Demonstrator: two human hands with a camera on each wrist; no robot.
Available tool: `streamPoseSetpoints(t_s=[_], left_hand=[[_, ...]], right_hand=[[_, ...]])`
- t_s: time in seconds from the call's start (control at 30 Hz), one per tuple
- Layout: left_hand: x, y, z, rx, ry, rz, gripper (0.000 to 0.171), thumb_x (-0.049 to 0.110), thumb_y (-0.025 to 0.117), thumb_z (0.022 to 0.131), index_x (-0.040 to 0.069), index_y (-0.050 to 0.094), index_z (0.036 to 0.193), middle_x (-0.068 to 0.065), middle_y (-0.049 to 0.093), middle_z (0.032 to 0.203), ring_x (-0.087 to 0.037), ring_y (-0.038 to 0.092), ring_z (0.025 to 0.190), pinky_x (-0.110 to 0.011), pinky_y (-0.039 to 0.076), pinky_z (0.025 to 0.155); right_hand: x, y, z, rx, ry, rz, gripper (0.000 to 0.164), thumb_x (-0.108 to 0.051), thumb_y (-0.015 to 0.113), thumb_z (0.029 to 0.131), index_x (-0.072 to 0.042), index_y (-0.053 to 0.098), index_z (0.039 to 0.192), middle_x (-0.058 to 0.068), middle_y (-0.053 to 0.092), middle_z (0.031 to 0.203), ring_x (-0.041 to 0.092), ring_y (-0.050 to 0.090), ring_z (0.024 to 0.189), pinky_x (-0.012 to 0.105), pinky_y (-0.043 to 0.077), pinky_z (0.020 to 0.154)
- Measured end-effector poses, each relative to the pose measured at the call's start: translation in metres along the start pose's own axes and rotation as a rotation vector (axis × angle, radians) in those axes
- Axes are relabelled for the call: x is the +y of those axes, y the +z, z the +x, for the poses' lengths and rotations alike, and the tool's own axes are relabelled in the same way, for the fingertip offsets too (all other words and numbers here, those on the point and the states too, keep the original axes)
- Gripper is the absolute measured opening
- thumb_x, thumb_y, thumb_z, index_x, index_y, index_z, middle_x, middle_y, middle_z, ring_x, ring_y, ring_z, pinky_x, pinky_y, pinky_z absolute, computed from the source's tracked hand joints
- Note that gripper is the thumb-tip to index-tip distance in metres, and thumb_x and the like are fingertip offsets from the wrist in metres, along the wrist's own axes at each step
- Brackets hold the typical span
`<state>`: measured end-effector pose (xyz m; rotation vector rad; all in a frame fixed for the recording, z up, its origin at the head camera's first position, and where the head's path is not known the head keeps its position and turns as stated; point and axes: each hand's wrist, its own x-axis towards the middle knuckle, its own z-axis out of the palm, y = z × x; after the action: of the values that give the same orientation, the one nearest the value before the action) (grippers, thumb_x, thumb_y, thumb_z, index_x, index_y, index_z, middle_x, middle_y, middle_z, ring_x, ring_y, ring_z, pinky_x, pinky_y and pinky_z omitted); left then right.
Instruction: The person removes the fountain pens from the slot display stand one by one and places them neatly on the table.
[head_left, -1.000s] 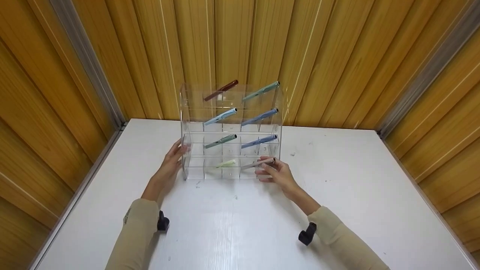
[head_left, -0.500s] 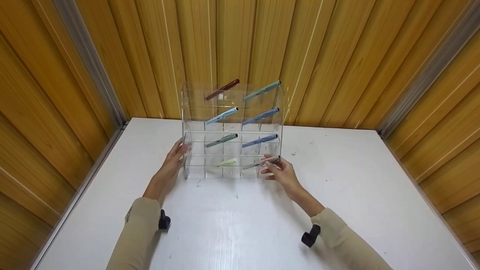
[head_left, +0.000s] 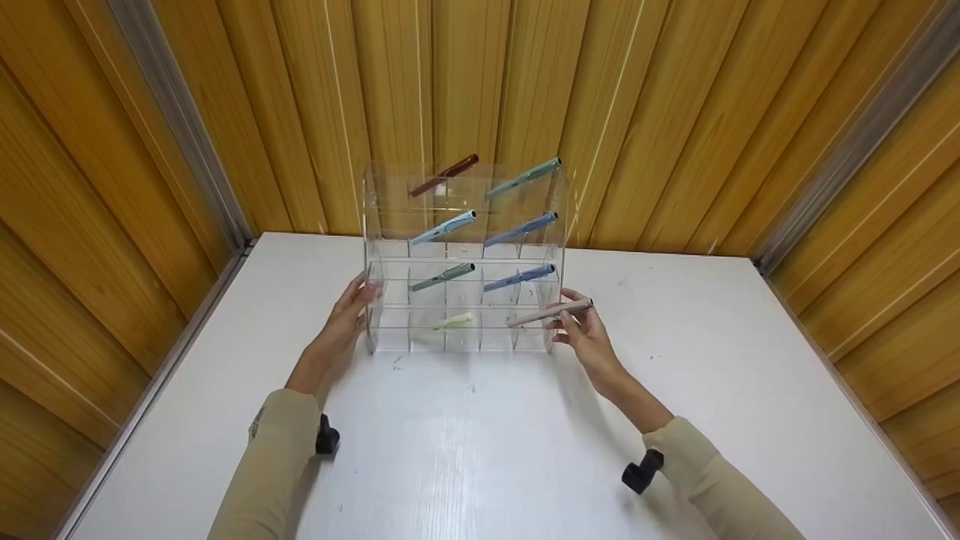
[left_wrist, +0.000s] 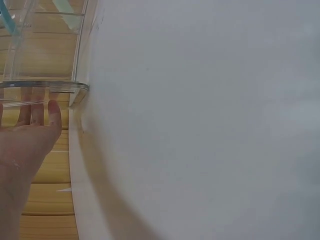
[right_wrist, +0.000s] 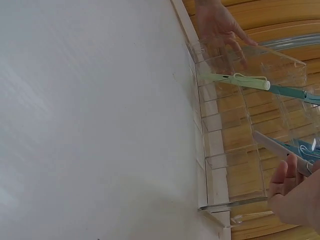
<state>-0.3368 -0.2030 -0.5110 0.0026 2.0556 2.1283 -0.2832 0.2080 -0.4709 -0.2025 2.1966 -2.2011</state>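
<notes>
A clear acrylic pen rack [head_left: 366, 225] stands near the back of the white table. My left hand [head_left: 337, 330] rests on its left side panel [left_wrist: 45, 85], fingers fairly straight against it. With thumb and fingers my right hand [head_left: 589, 337] pinches a greyish-pink pen [head_left: 545, 314] at the rack's lower right corner; the pen's far end overlaps the bottom row in the head view. Left of it lies a pale yellow-green pen [head_left: 454, 322]. Above are a green pen [head_left: 442, 277] and a blue pen [head_left: 519, 278].
Higher up are a light blue pen [head_left: 443, 228], another blue pen [head_left: 520, 229], a dark red pen [head_left: 444, 176] and a teal pen [head_left: 523, 178]. Wood-patterned walls [head_left: 465, 82] enclose the white table [head_left: 450, 450] at the back and sides.
My right hand has moved to the right with the greyish-pink pen, drawing it from its place in the bottom row toward the rack's right side. My left hand stays at the left panel.
</notes>
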Motion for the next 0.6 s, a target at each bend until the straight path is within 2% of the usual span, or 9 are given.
streamPoseSetpoints(t_s=[0.23, 0.47, 0.6], left_hand=[[0.002, 0.0, -0.001, 0.001, 0.001, 0.014, 0.07, 0.052, 0.042, 0.111, 0.03, 0.012, 0.17, -0.002, 0.009, 0.178, -0.024, 0.006, 0.165, -0.049, 0.008, 0.135], [0.001, 0.0, -0.001, 0.001, 0.0, -0.007, 0.069, 0.05, 0.045, 0.111, 0.03, 0.015, 0.169, 0.0, 0.01, 0.178, -0.023, 0.006, 0.165, -0.049, 0.007, 0.135], [0.0, 0.001, 0.0, 0.0, 0.0, -0.012, 0.067, 0.048, 0.043, 0.112, 0.029, 0.016, 0.17, 0.001, 0.011, 0.178, -0.023, 0.005, 0.165, -0.048, 0.006, 0.135]], right_hand=[[-0.009, -0.011, -0.001, 0.021, -0.009, -0.006, 0.046, -0.01, 0.039, 0.114, -0.006, 0.031, 0.159, -0.004, 0.06, 0.119, 0.01, 0.061, 0.106, 0.023, 0.055, 0.093], [-0.009, -0.022, -0.003, 0.038, 0.017, 0.076, 0.043, -0.01, 0.037, 0.114, -0.006, 0.032, 0.157, 0.002, 0.057, 0.118, 0.015, 0.07, 0.114, 0.034, 0.058, 0.105], [-0.007, -0.028, -0.003, 0.056, 0.053, 0.101, 0.043, -0.009, 0.035, 0.114, -0.006, 0.031, 0.157, 0.004, 0.055, 0.119, 0.013, 0.072, 0.111, 0.038, 0.057, 0.106]])
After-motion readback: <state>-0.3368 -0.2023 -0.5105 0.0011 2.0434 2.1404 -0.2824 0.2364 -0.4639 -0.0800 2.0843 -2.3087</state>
